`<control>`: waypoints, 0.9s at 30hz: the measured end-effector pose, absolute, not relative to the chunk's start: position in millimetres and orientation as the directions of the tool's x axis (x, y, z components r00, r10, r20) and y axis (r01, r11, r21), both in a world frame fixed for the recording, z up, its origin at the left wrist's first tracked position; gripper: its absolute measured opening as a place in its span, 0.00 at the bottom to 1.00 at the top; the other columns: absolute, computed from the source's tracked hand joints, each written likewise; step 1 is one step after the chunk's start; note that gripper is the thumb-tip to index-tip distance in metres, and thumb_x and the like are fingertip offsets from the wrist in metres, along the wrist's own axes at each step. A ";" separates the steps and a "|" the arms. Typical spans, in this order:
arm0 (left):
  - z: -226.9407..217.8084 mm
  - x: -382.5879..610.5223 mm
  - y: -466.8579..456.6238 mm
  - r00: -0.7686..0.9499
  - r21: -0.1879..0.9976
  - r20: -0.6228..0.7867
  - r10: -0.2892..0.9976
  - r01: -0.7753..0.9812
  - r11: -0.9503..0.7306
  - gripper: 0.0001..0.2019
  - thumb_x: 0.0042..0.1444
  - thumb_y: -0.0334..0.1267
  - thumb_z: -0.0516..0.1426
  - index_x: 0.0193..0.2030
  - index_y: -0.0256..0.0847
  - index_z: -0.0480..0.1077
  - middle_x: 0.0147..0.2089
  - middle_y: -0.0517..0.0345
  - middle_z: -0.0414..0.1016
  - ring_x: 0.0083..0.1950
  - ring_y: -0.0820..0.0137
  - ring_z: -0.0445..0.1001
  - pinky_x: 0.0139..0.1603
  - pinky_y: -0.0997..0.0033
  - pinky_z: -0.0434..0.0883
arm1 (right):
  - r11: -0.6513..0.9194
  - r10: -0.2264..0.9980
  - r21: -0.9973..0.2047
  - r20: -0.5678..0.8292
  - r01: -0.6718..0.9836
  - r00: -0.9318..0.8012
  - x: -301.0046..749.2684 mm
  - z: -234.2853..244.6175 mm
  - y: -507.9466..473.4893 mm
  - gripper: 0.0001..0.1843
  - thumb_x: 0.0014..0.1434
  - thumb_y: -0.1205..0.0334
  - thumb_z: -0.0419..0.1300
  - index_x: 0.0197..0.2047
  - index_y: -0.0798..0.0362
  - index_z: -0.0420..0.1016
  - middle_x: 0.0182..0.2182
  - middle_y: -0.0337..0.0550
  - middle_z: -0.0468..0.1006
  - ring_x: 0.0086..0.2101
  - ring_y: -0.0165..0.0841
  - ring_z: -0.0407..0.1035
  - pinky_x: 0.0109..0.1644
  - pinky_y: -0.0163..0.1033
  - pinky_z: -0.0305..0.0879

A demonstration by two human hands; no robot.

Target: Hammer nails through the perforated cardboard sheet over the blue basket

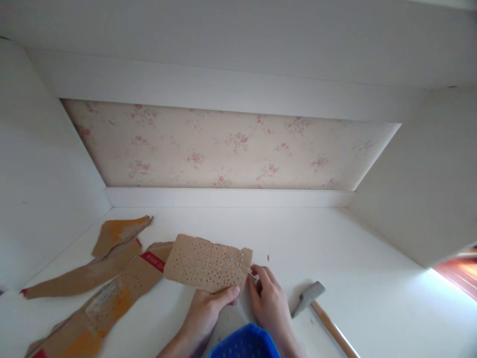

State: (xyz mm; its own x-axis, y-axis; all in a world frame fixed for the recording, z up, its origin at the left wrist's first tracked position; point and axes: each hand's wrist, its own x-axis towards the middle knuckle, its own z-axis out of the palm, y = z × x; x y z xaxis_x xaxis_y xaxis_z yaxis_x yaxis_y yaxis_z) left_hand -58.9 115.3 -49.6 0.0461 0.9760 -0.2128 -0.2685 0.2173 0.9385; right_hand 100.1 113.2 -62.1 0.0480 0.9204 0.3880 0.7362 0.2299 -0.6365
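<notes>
My left hand (208, 311) grips the near edge of a brown cardboard piece (201, 263) full of small punched holes and holds it tilted up off the white surface. Several small nails (238, 259) sit in the cardboard near its right end. My right hand (268, 298) is closed in a pinch at the cardboard's right edge, fingertips on something thin and metallic that I cannot make out. A hammer (316, 303) with a grey head and wooden handle lies just to the right of my right hand.
Torn cardboard strips (108, 278) with orange and red print lie at the left. A blue perforated basket (244, 344) sits at the bottom edge between my wrists. The white surface (372, 278) is boxed in by white side walls and a floral-papered back panel (231, 149).
</notes>
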 end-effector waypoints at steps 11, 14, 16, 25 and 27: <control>-39.9 -60.8 117.6 0.246 0.801 -0.263 0.933 -0.484 0.354 0.20 0.41 0.47 0.72 0.35 0.33 0.79 0.31 0.49 0.80 0.27 0.69 0.74 0.24 0.74 0.68 | 0.393 0.876 -0.690 0.482 0.608 -0.019 100.3 -55.4 105.1 0.13 0.60 0.70 0.56 0.48 0.49 0.70 0.39 0.45 0.77 0.39 0.38 0.72 0.43 0.40 0.72; -43.3 -61.6 116.9 0.263 0.830 -0.253 0.931 -0.435 0.349 0.20 0.42 0.47 0.72 0.36 0.34 0.79 0.32 0.50 0.80 0.29 0.69 0.74 0.24 0.75 0.69 | 0.357 0.884 -0.726 0.465 0.588 0.037 102.3 -57.2 104.9 0.15 0.58 0.72 0.57 0.48 0.50 0.70 0.39 0.44 0.74 0.38 0.38 0.70 0.42 0.40 0.71; -44.9 -62.0 116.0 0.264 0.840 -0.251 0.931 -0.418 0.345 0.19 0.42 0.46 0.72 0.36 0.34 0.79 0.33 0.50 0.80 0.30 0.69 0.74 0.25 0.75 0.70 | 0.361 0.885 -0.740 0.464 0.568 0.043 102.8 -56.8 104.4 0.19 0.59 0.73 0.56 0.52 0.49 0.70 0.45 0.46 0.74 0.44 0.39 0.70 0.49 0.41 0.70; -38.9 -60.2 115.5 0.227 0.805 -0.285 0.931 -0.470 0.361 0.19 0.40 0.45 0.73 0.35 0.33 0.79 0.32 0.51 0.80 0.30 0.69 0.75 0.25 0.75 0.68 | 0.381 0.894 -0.793 0.447 0.475 0.030 103.6 -50.5 105.3 0.13 0.62 0.69 0.58 0.48 0.47 0.77 0.46 0.46 0.75 0.49 0.41 0.68 0.55 0.44 0.66; -36.6 -59.7 116.7 0.209 0.788 -0.291 0.934 -0.502 0.358 0.19 0.40 0.44 0.73 0.35 0.33 0.78 0.32 0.51 0.81 0.28 0.69 0.75 0.24 0.76 0.67 | 0.372 0.908 -0.816 0.419 0.442 0.009 104.5 -46.4 103.5 0.13 0.65 0.67 0.57 0.51 0.46 0.75 0.48 0.46 0.75 0.51 0.40 0.68 0.57 0.43 0.66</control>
